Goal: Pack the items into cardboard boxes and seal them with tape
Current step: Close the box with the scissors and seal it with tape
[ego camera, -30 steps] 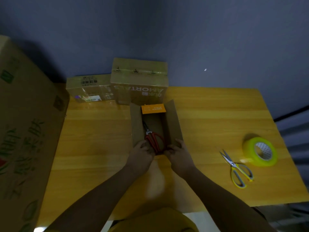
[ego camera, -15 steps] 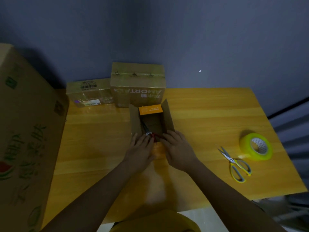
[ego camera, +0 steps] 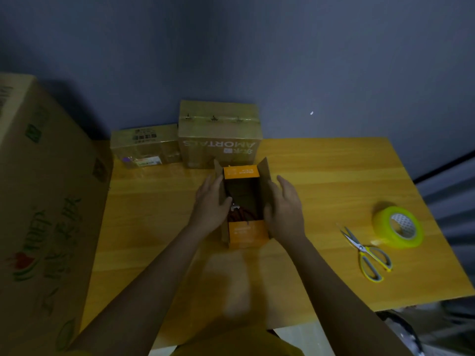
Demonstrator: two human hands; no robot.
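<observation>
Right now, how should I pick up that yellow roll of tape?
Grip the tape roll from above, thumb through its open core and fingers on the outer yellow band. It stands tilted on edge with the hole facing you, and the scissors lie on its near-left side.

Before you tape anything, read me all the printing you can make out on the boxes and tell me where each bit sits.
"AMORTALS", upside down, on the front of the taller sealed box; the small logo beside it is unreadable.
Stickers on the low sealed box: too blurred.
Green characters and a watermelon picture on the big carton: not legible.
Print on the orange flaps of the open box: too small.
Pattern inside the tape roll: unreadable.
</observation>
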